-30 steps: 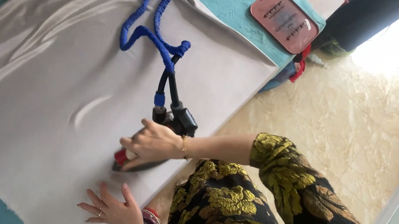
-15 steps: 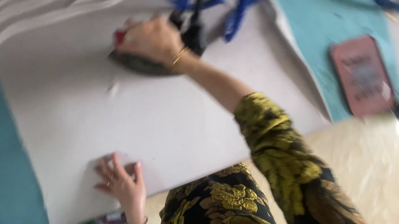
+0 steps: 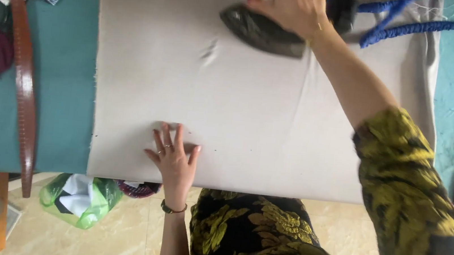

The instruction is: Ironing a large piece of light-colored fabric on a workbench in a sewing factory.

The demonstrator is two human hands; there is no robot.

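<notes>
The right hand [image 3: 289, 3] gripped the iron [image 3: 263, 30] at the cloth's [image 3: 251, 119] far edge, its long axis crosswise; the left hand [image 3: 175, 158] lay flat, open, at the near edge.

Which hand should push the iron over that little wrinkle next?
Probably the right hand: it already grips the iron, and the wrinkle lies just beside the iron's tip. The left hand lies flat on the grey cloth near its front edge.
</notes>
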